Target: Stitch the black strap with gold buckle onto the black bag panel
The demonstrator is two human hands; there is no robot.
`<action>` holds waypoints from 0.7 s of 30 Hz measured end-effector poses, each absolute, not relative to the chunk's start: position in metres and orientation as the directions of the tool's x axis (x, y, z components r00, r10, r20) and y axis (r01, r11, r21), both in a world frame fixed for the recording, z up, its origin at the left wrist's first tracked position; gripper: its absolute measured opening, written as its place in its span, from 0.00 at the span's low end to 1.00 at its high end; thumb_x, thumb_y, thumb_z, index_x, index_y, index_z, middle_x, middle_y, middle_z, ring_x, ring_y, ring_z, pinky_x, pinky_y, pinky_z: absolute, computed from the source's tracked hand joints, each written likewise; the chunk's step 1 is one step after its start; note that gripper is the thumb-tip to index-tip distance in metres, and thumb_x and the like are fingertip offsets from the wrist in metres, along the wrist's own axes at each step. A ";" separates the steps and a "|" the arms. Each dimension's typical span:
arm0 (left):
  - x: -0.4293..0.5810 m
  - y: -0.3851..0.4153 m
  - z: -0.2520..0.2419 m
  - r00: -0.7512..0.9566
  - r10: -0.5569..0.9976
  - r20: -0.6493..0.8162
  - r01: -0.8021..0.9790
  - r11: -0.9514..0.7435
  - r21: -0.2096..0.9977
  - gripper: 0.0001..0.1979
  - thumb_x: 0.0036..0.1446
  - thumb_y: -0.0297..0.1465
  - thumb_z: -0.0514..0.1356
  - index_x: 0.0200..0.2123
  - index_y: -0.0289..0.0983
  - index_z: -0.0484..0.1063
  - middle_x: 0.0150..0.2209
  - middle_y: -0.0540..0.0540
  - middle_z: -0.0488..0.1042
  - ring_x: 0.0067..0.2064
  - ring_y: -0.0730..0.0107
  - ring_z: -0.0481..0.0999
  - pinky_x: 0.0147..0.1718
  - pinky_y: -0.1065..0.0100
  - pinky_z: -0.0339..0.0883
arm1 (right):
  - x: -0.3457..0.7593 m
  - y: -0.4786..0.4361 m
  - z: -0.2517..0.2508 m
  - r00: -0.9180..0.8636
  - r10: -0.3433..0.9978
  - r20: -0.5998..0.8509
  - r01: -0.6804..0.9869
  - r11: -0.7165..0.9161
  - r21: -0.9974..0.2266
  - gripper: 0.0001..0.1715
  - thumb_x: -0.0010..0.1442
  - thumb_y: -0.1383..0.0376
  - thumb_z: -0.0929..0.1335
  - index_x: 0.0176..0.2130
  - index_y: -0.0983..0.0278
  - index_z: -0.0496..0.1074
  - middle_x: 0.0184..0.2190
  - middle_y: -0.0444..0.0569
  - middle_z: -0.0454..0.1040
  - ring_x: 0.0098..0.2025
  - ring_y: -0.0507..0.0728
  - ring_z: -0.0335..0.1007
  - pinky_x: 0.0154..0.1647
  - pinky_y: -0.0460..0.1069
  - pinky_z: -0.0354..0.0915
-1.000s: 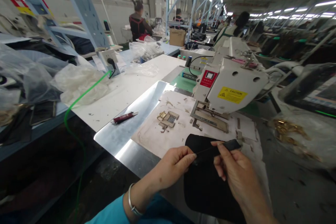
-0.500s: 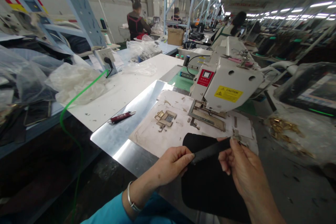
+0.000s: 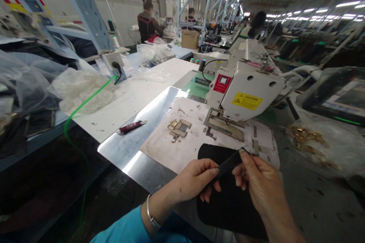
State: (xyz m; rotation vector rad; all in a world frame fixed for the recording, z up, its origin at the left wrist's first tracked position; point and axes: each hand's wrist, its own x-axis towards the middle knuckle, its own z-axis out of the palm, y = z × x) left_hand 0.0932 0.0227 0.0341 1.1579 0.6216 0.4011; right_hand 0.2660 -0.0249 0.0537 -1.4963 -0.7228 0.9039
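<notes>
Black strip (image 3: 228, 165), narrow and flat, is pinched at both ends; left hand (image 3: 196, 180) closes thumb and forefinger on its lower end, right hand (image 3: 256, 186) closes thumb and forefinger on its upper end, so the strip spans taut between the fingertips, judged a hold for aligning it; directly beneath the fingers lies a black panel (image 3: 228, 205), rounded at its corners, overhanging the near table edge and partly under both palms, presumably steadied there by the hands; beyond the fingertips sits a worn template board (image 3: 176, 144) carrying small brass fittings (image 3: 178, 127); further beyond, the white sewing machine (image 3: 245, 91) stands with its clamp foot (image 3: 224, 125) resting on the board; left of the left fingers, well apart, a red pen (image 3: 132, 126) lies on the steel plate (image 3: 137, 148); right of the right hand, a bag of brass hardware (image 3: 310, 140).
</notes>
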 end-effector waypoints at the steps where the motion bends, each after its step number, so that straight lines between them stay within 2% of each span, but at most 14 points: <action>1: 0.093 0.022 0.034 0.767 0.592 -0.248 0.021 0.363 0.931 0.23 0.58 0.51 0.58 0.40 0.35 0.66 0.27 0.50 0.74 0.17 0.82 0.67 0.14 0.78 0.59 | 0.267 -0.026 0.053 0.507 0.853 -0.126 -0.041 -0.122 -0.992 0.28 0.51 0.44 0.73 0.21 0.65 0.70 0.15 0.45 0.70 0.14 0.49 0.61 0.13 0.44 0.55; 5: 0.092 0.022 0.036 0.771 0.588 -0.243 0.018 0.362 0.932 0.22 0.59 0.50 0.57 0.39 0.35 0.66 0.27 0.51 0.74 0.17 0.83 0.66 0.13 0.79 0.56 | 0.273 -0.028 0.050 0.508 0.858 -0.076 0.082 -0.136 -0.987 0.26 0.55 0.44 0.70 0.23 0.63 0.69 0.13 0.40 0.64 0.14 0.48 0.59 0.15 0.44 0.54; 11: 0.092 0.023 0.036 0.779 0.579 -0.240 0.036 0.341 0.939 0.21 0.61 0.49 0.57 0.40 0.35 0.66 0.25 0.52 0.72 0.16 0.84 0.63 0.12 0.81 0.52 | 0.283 -0.031 0.052 0.497 0.868 0.028 0.273 -0.126 -0.954 0.26 0.63 0.44 0.63 0.24 0.60 0.63 0.16 0.39 0.63 0.19 0.49 0.59 0.21 0.46 0.56; 16: 0.092 0.021 0.038 0.775 0.585 -0.238 0.055 0.312 0.949 0.21 0.61 0.49 0.56 0.40 0.35 0.67 0.26 0.52 0.72 0.16 0.85 0.62 0.12 0.80 0.50 | 0.299 -0.030 0.053 0.434 0.867 0.247 0.639 -0.103 -0.762 0.29 0.63 0.43 0.61 0.22 0.59 0.65 0.15 0.42 0.64 0.19 0.52 0.61 0.23 0.49 0.55; 19: 0.093 0.020 0.042 0.782 0.585 -0.217 0.045 0.293 0.955 0.21 0.61 0.49 0.56 0.39 0.35 0.67 0.26 0.52 0.71 0.16 0.85 0.61 0.13 0.80 0.50 | 0.316 -0.030 0.052 0.396 0.854 0.337 0.747 -0.086 -0.660 0.28 0.63 0.45 0.61 0.21 0.60 0.64 0.15 0.42 0.65 0.20 0.53 0.62 0.26 0.50 0.55; 21: 0.093 0.019 0.043 0.786 0.581 -0.211 0.043 0.290 0.956 0.21 0.61 0.49 0.57 0.38 0.35 0.66 0.26 0.53 0.71 0.16 0.86 0.61 0.13 0.79 0.48 | 0.330 -0.033 0.052 0.460 0.800 0.385 0.762 -0.133 -0.634 0.27 0.63 0.46 0.61 0.22 0.60 0.65 0.15 0.42 0.63 0.19 0.53 0.61 0.26 0.51 0.55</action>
